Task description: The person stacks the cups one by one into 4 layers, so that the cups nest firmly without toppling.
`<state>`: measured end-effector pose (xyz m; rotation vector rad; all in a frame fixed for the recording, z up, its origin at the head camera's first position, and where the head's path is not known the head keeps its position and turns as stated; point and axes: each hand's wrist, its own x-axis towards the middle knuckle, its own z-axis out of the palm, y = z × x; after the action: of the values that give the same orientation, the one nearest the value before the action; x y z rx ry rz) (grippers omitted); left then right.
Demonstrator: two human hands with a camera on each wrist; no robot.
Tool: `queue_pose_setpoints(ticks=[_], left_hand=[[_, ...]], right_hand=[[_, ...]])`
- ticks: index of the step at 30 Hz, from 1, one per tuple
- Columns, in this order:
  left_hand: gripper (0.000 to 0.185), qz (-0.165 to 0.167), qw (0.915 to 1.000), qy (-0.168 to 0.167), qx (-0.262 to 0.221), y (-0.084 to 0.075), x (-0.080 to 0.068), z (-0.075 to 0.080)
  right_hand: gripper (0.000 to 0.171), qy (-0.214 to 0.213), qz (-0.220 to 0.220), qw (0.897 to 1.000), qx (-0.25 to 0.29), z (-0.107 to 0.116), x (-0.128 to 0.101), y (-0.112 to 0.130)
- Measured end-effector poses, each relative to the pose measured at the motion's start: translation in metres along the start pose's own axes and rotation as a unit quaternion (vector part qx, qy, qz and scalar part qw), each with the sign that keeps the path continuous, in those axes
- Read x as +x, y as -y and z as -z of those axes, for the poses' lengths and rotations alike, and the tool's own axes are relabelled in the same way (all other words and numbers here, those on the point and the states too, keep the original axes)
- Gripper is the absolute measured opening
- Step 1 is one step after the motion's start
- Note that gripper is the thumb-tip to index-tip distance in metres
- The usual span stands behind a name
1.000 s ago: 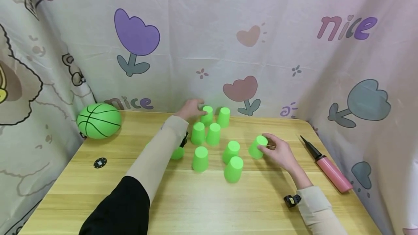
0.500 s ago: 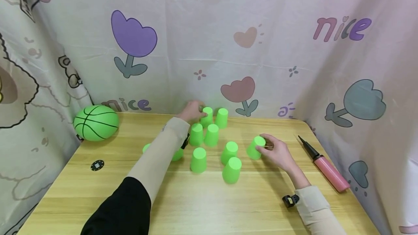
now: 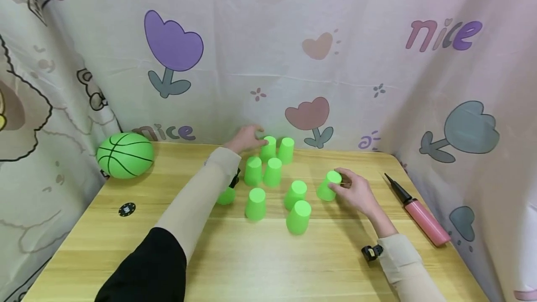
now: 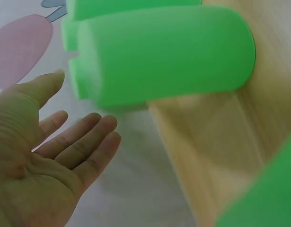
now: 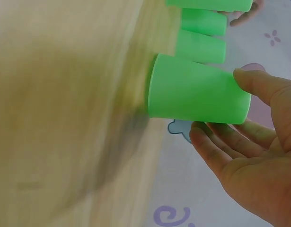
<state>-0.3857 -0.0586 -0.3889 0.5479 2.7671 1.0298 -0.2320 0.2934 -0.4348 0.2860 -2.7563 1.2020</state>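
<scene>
Several bright green cups stand upside down on the wooden table. My left hand is at the back row, its fingers spread and relaxed beside the left back cup. In the left wrist view, the palm of that hand faces the cup, with the thumb tip near its narrow end. My right hand pinches another cup on the right, thumb on one side and fingers on the other, as the right wrist view shows on the cup. The left sleeve partly hides one cup.
Between my hands stand more cups, including a middle pair and a front one. A green ball and a black disc lie left. A pink hand pump lies right. A printed curtain hangs behind the table.
The left back cup has shifted slightly right, closer to its neighbour, and the left hand's fingers have loosened from beside it. The right hand's cup has moved slightly back.
</scene>
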Motion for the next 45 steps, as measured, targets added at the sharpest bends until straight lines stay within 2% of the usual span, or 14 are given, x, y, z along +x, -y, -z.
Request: queue_pose_setpoints(ticks=[6,11,16,21,27,30,36,45], left_hand=[[0.063,-0.019,0.9997,0.004,0.012,-0.003,-0.028,0.028],[0.065,-0.036,0.9983,0.010,0.045,-0.004,-0.055,0.043],[0.065,-0.050,0.9968,0.019,0.059,0.002,-0.089,0.048],[0.064,-0.044,0.9973,0.024,0.055,0.011,-0.126,0.049],[0.059,-0.066,0.9948,0.018,0.075,0.023,-0.159,0.047],[0.057,-0.065,0.9950,0.019,0.073,0.027,-0.172,0.046],[0.062,-0.068,0.9936,0.020,0.088,0.036,-0.188,0.042],[0.064,-0.070,0.9946,0.026,0.071,0.044,-0.196,0.036]], right_hand=[[0.054,-0.023,0.020,1.000,0.001,0.001,0.025,0.013],[0.053,-0.038,0.028,0.999,0.002,0.000,0.046,0.023],[0.054,-0.036,0.030,0.999,0.005,-0.003,0.065,0.028],[0.054,-0.027,0.033,0.999,-0.005,-0.010,0.083,0.031],[0.057,-0.017,0.023,1.000,-0.007,-0.020,0.100,0.030],[0.057,-0.017,0.022,1.000,-0.011,-0.026,0.105,0.028],[0.060,-0.011,0.015,1.000,-0.007,-0.035,0.113,0.026],[0.057,-0.001,0.002,1.000,-0.001,-0.045,0.122,0.023]])
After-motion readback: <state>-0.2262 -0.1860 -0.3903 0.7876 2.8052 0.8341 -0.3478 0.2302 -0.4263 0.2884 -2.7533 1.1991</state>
